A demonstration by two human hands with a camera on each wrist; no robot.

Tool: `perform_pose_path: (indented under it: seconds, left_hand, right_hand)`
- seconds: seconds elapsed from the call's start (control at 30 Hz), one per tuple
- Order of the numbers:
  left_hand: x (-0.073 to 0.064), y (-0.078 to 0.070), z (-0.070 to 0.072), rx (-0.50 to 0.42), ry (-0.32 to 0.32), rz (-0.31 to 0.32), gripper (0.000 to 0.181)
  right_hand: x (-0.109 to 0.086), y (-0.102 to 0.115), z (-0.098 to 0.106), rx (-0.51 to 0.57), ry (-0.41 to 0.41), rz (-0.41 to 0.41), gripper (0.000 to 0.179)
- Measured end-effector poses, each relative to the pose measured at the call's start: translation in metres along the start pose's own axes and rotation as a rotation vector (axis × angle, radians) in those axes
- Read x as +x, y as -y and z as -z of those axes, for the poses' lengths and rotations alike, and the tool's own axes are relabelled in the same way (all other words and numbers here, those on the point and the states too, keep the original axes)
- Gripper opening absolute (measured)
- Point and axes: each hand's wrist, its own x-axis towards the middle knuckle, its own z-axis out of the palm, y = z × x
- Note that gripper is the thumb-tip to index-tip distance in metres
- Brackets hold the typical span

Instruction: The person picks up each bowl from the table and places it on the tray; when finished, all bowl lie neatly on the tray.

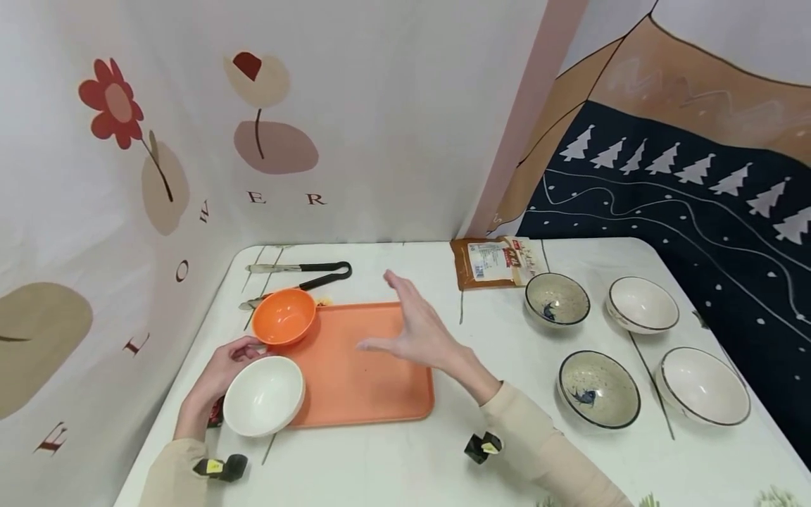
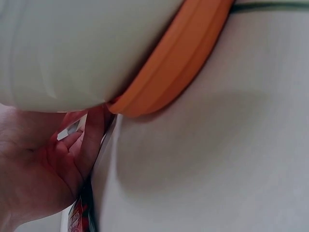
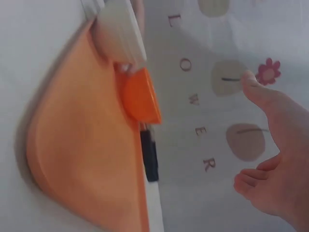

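Note:
My left hand (image 1: 229, 366) is at the left rim of an orange tray (image 1: 370, 366), with its fingertips on the rim between two bowls. In the left wrist view its fingers are curled, and the white bowl hides part of the grip. That white bowl (image 1: 265, 396) stands on the tray's near left corner. The orange bowl (image 1: 284, 317) sits at the far left corner. Over the tray's right side hovers my right hand (image 1: 421, 327), empty, thumb and fingers spread wide apart. In the right wrist view the same hand (image 3: 277, 159) holds nothing.
Tongs (image 1: 323, 274) with black handles lie behind the orange bowl. A brown packet (image 1: 497, 262) is at the back. On the right stand two speckled grey bowls (image 1: 598, 389) and two white bowls (image 1: 703, 386) with dark rims. Patterned cloth (image 1: 393, 127) hangs behind the table.

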Motion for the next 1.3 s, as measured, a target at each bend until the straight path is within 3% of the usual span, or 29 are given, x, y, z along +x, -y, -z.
perform_pose_path:
  seconds: [0.23, 0.47, 0.57, 0.73, 0.93, 1.3]
  left_hand:
    - [-0.005, 0.007, 0.0, -0.001, -0.01, 0.024, 0.05]
    - [-0.007, 0.012, 0.001, 0.004, -0.001, 0.048, 0.058]
    - [-0.005, 0.01, 0.002, 0.016, -0.002, 0.032, 0.067]
    - [0.004, 0.005, 0.002, 0.038, -0.001, -0.03, 0.065]
    - [0.012, -0.001, 0.002, 0.055, -0.002, -0.059, 0.064]
    - [0.011, 0.0, 0.003, 0.048, -0.019, -0.086, 0.067]
  right_hand:
    - [-0.003, -0.017, 0.033, -0.033, -0.106, 0.002, 0.118]
    - [-0.01, -0.032, 0.061, -0.08, -0.153, -0.084, 0.118]
    - [-0.015, -0.039, 0.076, -0.097, -0.17, -0.138, 0.116]
    - [-0.03, -0.054, 0.099, -0.096, -0.218, -0.229, 0.115]
    - [-0.051, -0.076, 0.12, -0.057, -0.278, -0.27, 0.113]
    - [-0.075, -0.105, 0.154, -0.217, -0.317, -0.366, 0.115]
